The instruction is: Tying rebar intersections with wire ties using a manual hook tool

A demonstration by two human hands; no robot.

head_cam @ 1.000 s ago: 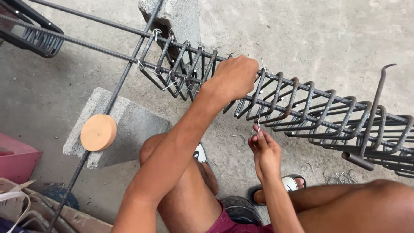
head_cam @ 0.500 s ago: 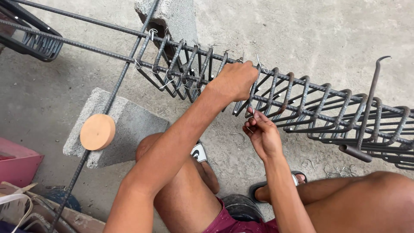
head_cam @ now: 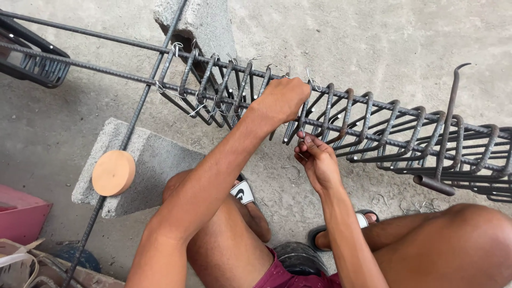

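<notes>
A long rebar cage of bent steel stirrups on straight bars lies across the concrete floor. My left hand is closed over the top bar and a stirrup near the cage's middle. Just below it, my right hand pinches a thin tie wire against the lower bar. Thin wire ties show at the stirrups to the left. A hooked steel tying tool hangs on the cage to the right, untouched.
A concrete block with a round wooden disc sits at left under a crossing bar. Another block props the cage at top. A pink bin is lower left. My knees and sandalled feet are below.
My right hand rose from below the cage up to the lower bar beneath my left hand. The left hand kept its grip on the cage.
</notes>
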